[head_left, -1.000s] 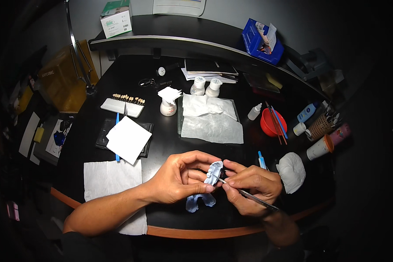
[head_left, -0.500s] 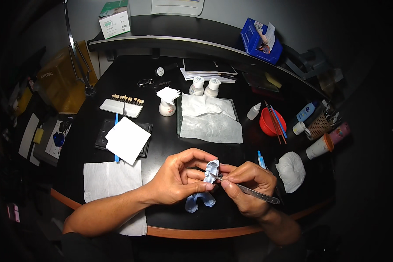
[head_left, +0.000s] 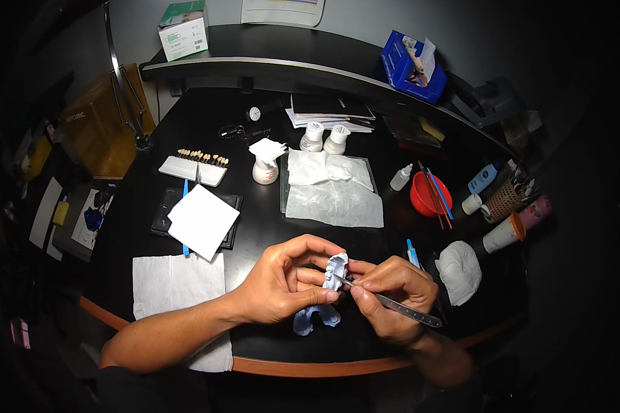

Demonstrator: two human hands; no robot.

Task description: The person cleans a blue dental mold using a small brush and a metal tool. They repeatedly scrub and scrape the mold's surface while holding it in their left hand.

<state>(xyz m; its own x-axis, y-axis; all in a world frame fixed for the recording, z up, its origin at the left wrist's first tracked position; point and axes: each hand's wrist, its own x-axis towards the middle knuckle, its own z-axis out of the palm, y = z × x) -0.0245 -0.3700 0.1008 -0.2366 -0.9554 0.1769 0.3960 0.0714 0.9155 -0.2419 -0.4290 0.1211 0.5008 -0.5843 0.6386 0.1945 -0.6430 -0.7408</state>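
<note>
Between the thumb and fingers of my left hand [head_left: 282,279] a pale blue dental cast [head_left: 335,270] stands tilted, its row of teeth showing. My right hand [head_left: 396,296] is closed around a scalpel [head_left: 410,312] with a flat metal handle bearing small marks, held like a pen. Its tip meets the cast's inner side, though the exact contact is too small to make out. Right-hand fingertips rest close against the cast's right edge. Just below, a second blue dental cast [head_left: 315,319], horseshoe-shaped, lies on the black table [head_left: 269,344].
Left: paper towel [head_left: 179,282], white paper squares [head_left: 203,221], tooth shade guide [head_left: 193,168]. Ahead: tissue-covered glass plate [head_left: 334,206], white-capped jars [head_left: 311,138]. Right: white cloth wad [head_left: 459,272], red bowl [head_left: 426,196] with brushes across it, dropper bottle [head_left: 401,177], tool holder [head_left: 503,201].
Both hands keep the same grip on the cast and scalpel. The whole view has shifted very slightly; otherwise hardly anything differs.
</note>
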